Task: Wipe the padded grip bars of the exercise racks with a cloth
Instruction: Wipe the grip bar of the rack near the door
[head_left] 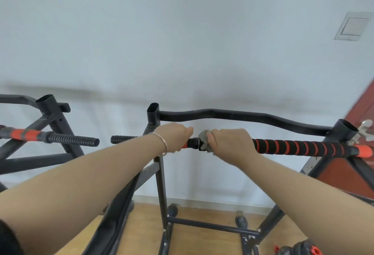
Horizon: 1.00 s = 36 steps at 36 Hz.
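A black and orange padded grip bar point(299, 148) runs across the near rack from its left post to its right post. My left hand point(175, 137) grips the bar near the left post, with a thin bracelet on the wrist. Just to the right of it, my right hand point(230, 145) holds a grey cloth point(204, 137) wrapped round the bar; most of the cloth is hidden under the fingers. A short stretch of black bar shows between the two hands.
A wavy black top bar point(238, 117) runs behind the grip bar. A second rack point(54, 117) stands at the left with its own orange and black ribbed grip point(60, 139). White wall behind, red door point(362, 153) at the right, wooden floor and rack feet below.
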Motion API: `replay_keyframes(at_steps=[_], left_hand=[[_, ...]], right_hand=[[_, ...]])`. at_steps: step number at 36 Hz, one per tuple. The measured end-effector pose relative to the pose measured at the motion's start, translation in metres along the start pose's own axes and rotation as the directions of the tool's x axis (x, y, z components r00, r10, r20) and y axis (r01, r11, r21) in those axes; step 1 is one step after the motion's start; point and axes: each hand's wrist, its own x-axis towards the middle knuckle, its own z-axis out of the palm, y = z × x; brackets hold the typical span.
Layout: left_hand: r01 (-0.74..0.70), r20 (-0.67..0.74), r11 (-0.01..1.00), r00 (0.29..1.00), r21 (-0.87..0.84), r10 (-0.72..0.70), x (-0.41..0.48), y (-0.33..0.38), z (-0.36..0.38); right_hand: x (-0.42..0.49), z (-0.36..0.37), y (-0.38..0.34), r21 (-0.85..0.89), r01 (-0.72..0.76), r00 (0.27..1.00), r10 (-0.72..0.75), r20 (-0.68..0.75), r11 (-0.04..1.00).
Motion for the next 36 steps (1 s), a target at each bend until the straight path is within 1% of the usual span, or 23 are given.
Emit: replay_keyframes(at_steps=[2,3,4,6,8,10,11,12,13,15,16,17,19,21,23,24,26,28,29,31,33,34,36], left_hand=[[-0.015,0.097,1.000,0.995,-0.013,0.016,0.005,-0.007,-0.010],[-0.041,0.101,0.998,0.994,-0.043,0.045,0.005,-0.008,-0.009],[-0.112,0.072,0.992,0.991,-0.059,0.116,0.003,-0.007,-0.002],[-0.130,0.070,0.989,0.988,-0.075,0.136,0.006,-0.005,0.000],[-0.061,0.161,0.995,0.984,-0.083,0.074,0.001,0.001,-0.003],[-0.038,0.076,0.999,0.996,-0.027,0.040,-0.001,-0.001,-0.001],[-0.001,0.018,1.000,1.000,-0.025,0.001,-0.004,0.001,0.002],[0.019,-0.011,0.999,1.000,0.039,-0.019,-0.007,0.003,0.004],[0.024,-0.058,0.993,0.998,0.112,-0.018,-0.009,0.005,0.009],[0.035,-0.112,0.973,0.994,0.230,-0.009,-0.013,0.010,0.014],[0.046,-0.117,0.975,0.993,0.216,-0.021,-0.014,0.009,0.010],[0.064,-0.088,0.988,0.995,0.137,-0.052,-0.011,0.007,0.006],[0.101,0.010,0.994,0.995,-0.051,-0.101,-0.004,0.002,-0.005],[0.123,0.189,0.973,0.978,-0.196,-0.086,0.004,-0.001,-0.016],[0.174,0.301,0.919,0.951,-0.354,-0.064,0.009,0.000,-0.018],[0.158,0.303,0.922,0.952,-0.354,-0.047,0.010,0.002,-0.016],[0.073,0.242,0.985,0.970,-0.153,-0.034,0.008,0.006,-0.014],[0.021,0.075,0.999,0.997,0.039,-0.024,0.006,0.006,-0.002],[0.025,0.000,0.998,1.000,0.061,-0.025,0.003,0.006,0.004],[0.044,-0.084,0.993,0.996,0.110,-0.035,0.003,0.007,0.010],[0.068,-0.161,0.989,0.986,0.133,-0.046,0.001,0.009,0.015],[0.083,-0.203,0.986,0.978,0.145,-0.052,-0.001,0.010,0.017],[0.106,-0.259,0.982,0.964,0.159,-0.062,-0.006,0.014,0.022]], right_hand=[[-0.016,0.005,-0.010,0.020,-0.059,0.962,0.062,-0.266,0.998],[-0.018,0.006,-0.010,0.008,-0.065,0.934,0.064,-0.351,0.998],[-0.018,0.008,-0.010,-0.014,-0.056,0.915,0.046,-0.402,0.998],[-0.017,0.010,-0.009,-0.049,-0.052,0.902,0.025,-0.432,0.997],[-0.013,0.008,-0.008,0.009,-0.078,0.928,0.076,-0.365,0.997],[-0.007,0.005,-0.007,-0.024,-0.114,0.970,0.106,-0.219,0.993],[-0.001,0.003,-0.005,-0.042,-0.064,0.992,0.060,-0.110,0.997],[0.007,0.001,0.000,-0.022,-0.001,1.000,0.001,0.019,1.000],[0.016,-0.004,0.005,0.034,-0.003,0.993,-0.001,0.122,0.999],[0.031,-0.009,0.012,0.205,-0.091,0.962,0.033,0.270,0.975],[0.032,-0.005,0.014,0.191,-0.083,0.964,0.030,0.263,0.978],[0.028,-0.006,0.010,0.087,-0.040,0.974,0.020,0.224,0.995],[0.012,0.001,0.000,-0.089,-0.041,0.999,0.043,0.015,0.995],[-0.006,0.008,-0.014,0.003,-0.166,0.970,0.163,-0.180,0.986],[-0.010,0.013,-0.016,0.053,-0.196,0.929,0.203,-0.310,0.979],[-0.009,0.013,-0.016,0.045,-0.179,0.923,0.184,-0.337,0.983],[-0.007,0.012,-0.015,0.015,-0.178,0.911,0.170,-0.375,0.984],[-0.007,0.013,-0.014,0.021,-0.174,0.920,0.170,-0.352,0.985],[-0.007,0.013,-0.014,0.004,-0.183,0.930,0.175,-0.323,0.983],[-0.005,0.010,-0.013,-0.090,-0.165,0.974,0.148,-0.170,0.982],[0.003,0.001,-0.007,-0.131,-0.072,0.997,0.074,0.014,0.989],[0.010,-0.003,-0.003,-0.055,-0.085,0.988,0.091,0.121,0.995],[0.027,-0.018,0.004,0.157,-0.220,0.937,0.163,0.310,0.963]])
